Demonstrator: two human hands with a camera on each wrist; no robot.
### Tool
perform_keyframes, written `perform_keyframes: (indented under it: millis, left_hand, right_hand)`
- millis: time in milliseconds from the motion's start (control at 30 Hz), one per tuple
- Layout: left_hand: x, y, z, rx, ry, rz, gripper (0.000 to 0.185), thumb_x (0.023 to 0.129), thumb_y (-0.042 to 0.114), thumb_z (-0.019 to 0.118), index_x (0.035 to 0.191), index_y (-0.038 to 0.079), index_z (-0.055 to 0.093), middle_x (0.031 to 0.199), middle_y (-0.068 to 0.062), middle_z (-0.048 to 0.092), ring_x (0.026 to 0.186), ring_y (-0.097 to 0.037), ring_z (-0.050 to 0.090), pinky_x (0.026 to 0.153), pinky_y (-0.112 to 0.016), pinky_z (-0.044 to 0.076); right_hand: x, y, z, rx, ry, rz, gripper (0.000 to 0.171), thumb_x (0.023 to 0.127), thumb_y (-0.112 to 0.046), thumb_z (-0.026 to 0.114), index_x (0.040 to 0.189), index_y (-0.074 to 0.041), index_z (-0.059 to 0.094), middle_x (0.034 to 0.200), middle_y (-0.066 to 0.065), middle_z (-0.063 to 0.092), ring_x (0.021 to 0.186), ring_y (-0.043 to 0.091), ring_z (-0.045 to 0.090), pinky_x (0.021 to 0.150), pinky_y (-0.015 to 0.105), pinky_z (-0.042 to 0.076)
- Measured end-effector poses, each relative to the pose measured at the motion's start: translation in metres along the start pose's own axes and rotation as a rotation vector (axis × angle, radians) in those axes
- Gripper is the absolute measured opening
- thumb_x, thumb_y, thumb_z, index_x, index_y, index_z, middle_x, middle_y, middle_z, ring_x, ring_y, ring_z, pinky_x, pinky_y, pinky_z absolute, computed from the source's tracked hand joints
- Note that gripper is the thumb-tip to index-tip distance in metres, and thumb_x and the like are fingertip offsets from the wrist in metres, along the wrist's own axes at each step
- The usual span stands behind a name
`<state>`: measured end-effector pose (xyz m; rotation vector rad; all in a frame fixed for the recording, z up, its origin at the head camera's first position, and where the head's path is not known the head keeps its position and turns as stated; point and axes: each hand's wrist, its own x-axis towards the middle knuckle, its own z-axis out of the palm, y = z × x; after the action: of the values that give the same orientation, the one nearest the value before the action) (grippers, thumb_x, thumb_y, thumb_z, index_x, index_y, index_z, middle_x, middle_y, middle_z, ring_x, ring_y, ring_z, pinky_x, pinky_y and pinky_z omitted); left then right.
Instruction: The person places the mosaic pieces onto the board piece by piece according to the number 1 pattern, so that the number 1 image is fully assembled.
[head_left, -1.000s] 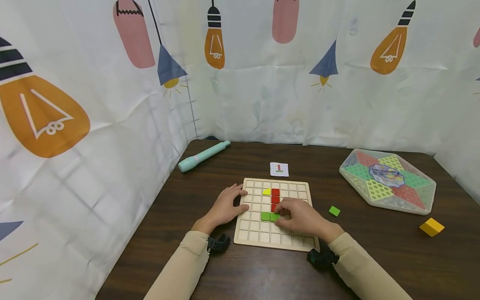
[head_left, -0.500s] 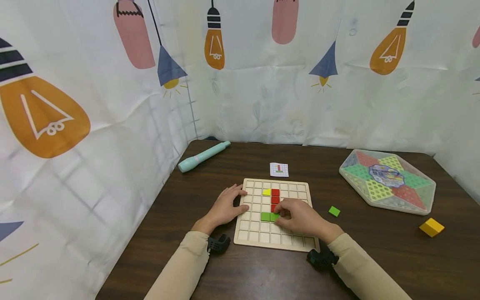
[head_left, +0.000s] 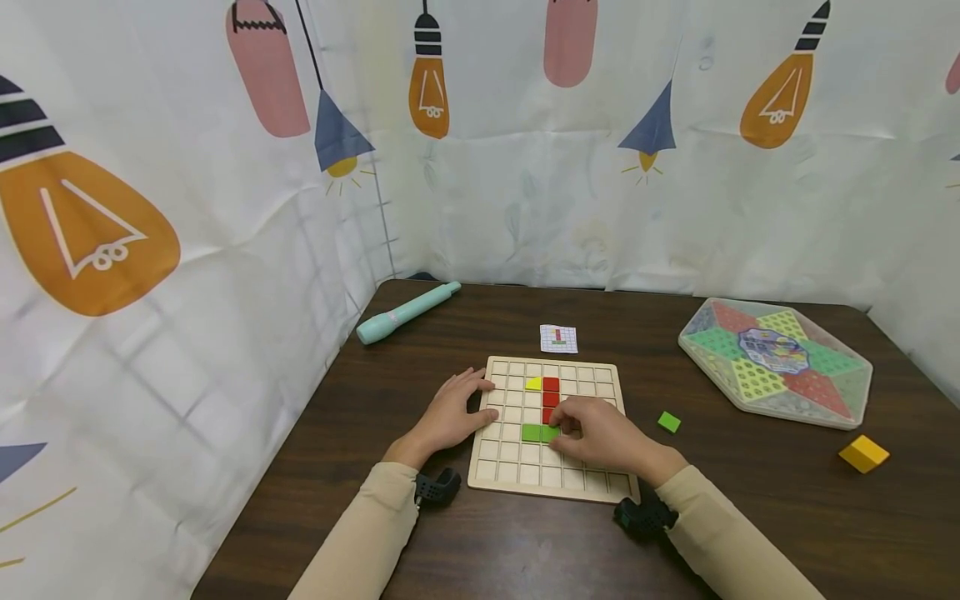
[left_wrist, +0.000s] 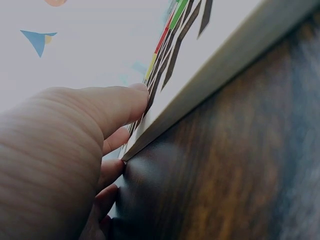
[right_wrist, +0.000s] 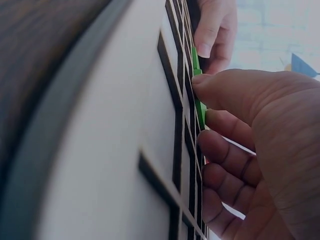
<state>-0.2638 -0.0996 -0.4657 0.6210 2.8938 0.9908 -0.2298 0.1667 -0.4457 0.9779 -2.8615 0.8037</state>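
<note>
A wooden grid board [head_left: 510,475] lies on the table between both hands. My right hand [head_left: 603,433] pinches a green square tile [right_wrist: 200,112] between thumb and index finger, low over the grid. Directly left of it lies another green tile [head_left: 531,432]. Above the green pair, several red tiles [head_left: 551,399] form a column, its lower end partly behind my right fingers. A yellow slant-edged tile [head_left: 533,383] touches the top red one on its left. On the board's left edge rests my left hand [head_left: 446,417], thumb on top and fingers loosely extended.
Behind the board is a small printed pattern card [head_left: 558,339]. A loose green tile [head_left: 669,422] and a yellow block [head_left: 864,454] lie to the right. A hexagonal game box [head_left: 720,392] stands at the back right, a mint-green tube-shaped object [head_left: 408,313] at the back left.
</note>
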Motion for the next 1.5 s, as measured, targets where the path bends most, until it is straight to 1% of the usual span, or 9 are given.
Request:
perform_keyframes:
  millis: [300, 533, 667, 967, 1167, 1500]
  left_hand:
    - [0.0000, 0.0004, 0.0002, -0.002, -0.005, 0.001, 0.045, 0.084, 0.037, 0.063, 0.124, 0.017, 0.054, 0.144, 0.000, 0.032, 0.136, -0.016, 0.018, 0.111, -0.040, 0.010]
    - [-0.0007, 0.0002, -0.0007, -0.006, 0.000, 0.016, 0.044, 0.084, 0.036, 0.063, 0.123, 0.016, 0.054, 0.145, -0.003, 0.032, 0.136, -0.020, 0.019, 0.110, -0.044, 0.012]
    - [-0.0008, 0.0001, -0.0005, 0.003, 0.000, 0.004, 0.044, 0.085, 0.037, 0.063, 0.123, 0.018, 0.054, 0.145, -0.001, 0.032, 0.136, -0.017, 0.019, 0.111, -0.042, 0.011]
    - [-0.0010, 0.0006, -0.0003, 0.007, -0.001, -0.008, 0.044, 0.084, 0.037, 0.063, 0.123, 0.018, 0.054, 0.145, 0.001, 0.032, 0.136, -0.015, 0.018, 0.111, -0.040, 0.010]
    - [-0.0018, 0.0011, -0.0009, -0.013, 0.009, 0.015, 0.043, 0.084, 0.035, 0.063, 0.122, 0.016, 0.055, 0.144, -0.002, 0.033, 0.136, -0.019, 0.020, 0.111, -0.043, 0.012]
    - [0.0000, 0.0016, -0.0009, 0.005, -0.001, 0.003, 0.043, 0.085, 0.036, 0.063, 0.123, 0.018, 0.054, 0.145, -0.001, 0.032, 0.136, -0.017, 0.019, 0.111, -0.040, 0.010]
  right_hand:
    - [-0.0011, 0.0018, 0.0002, -0.004, 0.008, -0.004, 0.018, 0.077, -0.033, 0.071, 0.090, -0.025, 0.062, 0.077, -0.017, 0.052, 0.069, 0.006, 0.050, 0.062, 0.021, 0.044]
    - [-0.0009, 0.0015, -0.0008, 0.001, 0.011, -0.005, 0.017, 0.076, -0.030, 0.072, 0.088, -0.023, 0.061, 0.077, -0.015, 0.052, 0.070, 0.008, 0.050, 0.063, 0.022, 0.044]
    - [-0.0005, 0.0010, -0.0014, 0.005, 0.006, -0.003, 0.018, 0.076, -0.029, 0.072, 0.087, -0.022, 0.061, 0.077, -0.014, 0.053, 0.070, 0.008, 0.050, 0.064, 0.022, 0.044]
    - [0.0001, 0.0010, -0.0011, 0.012, -0.008, 0.023, 0.019, 0.076, -0.032, 0.072, 0.087, -0.023, 0.060, 0.077, -0.014, 0.053, 0.071, 0.007, 0.050, 0.064, 0.022, 0.044]
    - [0.0004, 0.0003, -0.0021, 0.005, -0.012, 0.054, 0.020, 0.075, -0.034, 0.073, 0.086, -0.023, 0.059, 0.078, -0.013, 0.054, 0.071, 0.007, 0.050, 0.065, 0.021, 0.044]
    - [-0.0005, 0.0005, -0.0029, 0.000, 0.017, 0.023, 0.021, 0.075, -0.033, 0.073, 0.089, -0.022, 0.061, 0.080, -0.012, 0.055, 0.072, 0.007, 0.051, 0.065, 0.022, 0.045]
